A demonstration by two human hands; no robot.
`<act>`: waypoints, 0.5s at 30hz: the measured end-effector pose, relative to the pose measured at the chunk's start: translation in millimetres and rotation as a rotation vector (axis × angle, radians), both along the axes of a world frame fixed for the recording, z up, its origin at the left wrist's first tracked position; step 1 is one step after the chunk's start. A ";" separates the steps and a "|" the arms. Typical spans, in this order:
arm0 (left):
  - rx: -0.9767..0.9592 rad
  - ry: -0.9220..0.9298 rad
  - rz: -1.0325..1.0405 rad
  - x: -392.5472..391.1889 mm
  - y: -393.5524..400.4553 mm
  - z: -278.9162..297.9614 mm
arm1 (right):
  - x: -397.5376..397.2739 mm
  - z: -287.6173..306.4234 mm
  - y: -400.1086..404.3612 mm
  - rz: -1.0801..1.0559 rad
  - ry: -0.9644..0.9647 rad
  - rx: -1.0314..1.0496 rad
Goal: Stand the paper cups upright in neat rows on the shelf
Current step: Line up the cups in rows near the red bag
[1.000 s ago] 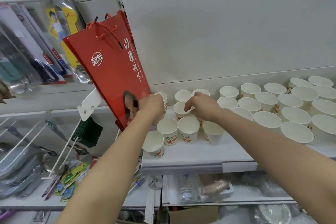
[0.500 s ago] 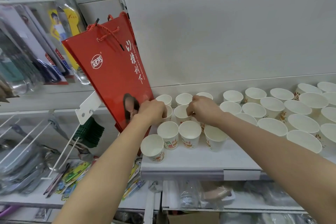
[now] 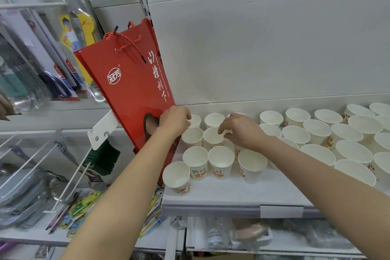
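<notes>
Several white paper cups with red and orange print stand upright in rows at the left end of the white shelf point(image 3: 232, 193). One cup point(image 3: 177, 176) stands alone at the front left corner. My left hand point(image 3: 174, 122) is curled around the back-left cup point(image 3: 194, 120), next to the red bag. My right hand point(image 3: 241, 131) reaches over the middle row, its thumb and fingers pinching the rim of a cup point(image 3: 212, 137); the cups beneath its palm are mostly hidden.
A red paper gift bag point(image 3: 130, 91) leans against the shelf's left end, touching my left wrist. Wider white paper cups point(image 3: 316, 131) fill the shelf to the right. Packaged goods hang on wire hooks point(image 3: 42, 160) at the left; a lower shelf holds plastic-wrapped items point(image 3: 242, 234).
Both hands have stayed among the left cups, with my left hand shifting back toward the back-left cup. The view has moved in closer to the shelf.
</notes>
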State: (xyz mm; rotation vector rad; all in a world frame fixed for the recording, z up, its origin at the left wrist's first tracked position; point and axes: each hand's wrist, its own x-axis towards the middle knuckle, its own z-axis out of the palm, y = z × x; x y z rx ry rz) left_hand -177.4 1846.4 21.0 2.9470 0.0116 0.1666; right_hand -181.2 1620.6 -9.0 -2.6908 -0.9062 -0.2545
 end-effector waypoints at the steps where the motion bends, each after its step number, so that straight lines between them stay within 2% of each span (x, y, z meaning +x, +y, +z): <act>1: 0.023 0.010 0.017 3.7 -1.0 -1.0 | 2.9 2.3 -0.9 -0.035 0.010 0.055; 3: 0.065 0.027 0.044 10.0 -4.3 -2.4 | 13.5 5.4 -1.1 -0.115 0.020 0.112; 6: 0.065 0.066 0.066 20.1 -9.2 -4.7 | 29.8 6.5 5.1 -0.176 0.069 0.046; 15: -0.009 0.124 0.066 35.8 -12.0 -9.7 | 48.2 -3.5 25.9 -0.173 0.128 -0.067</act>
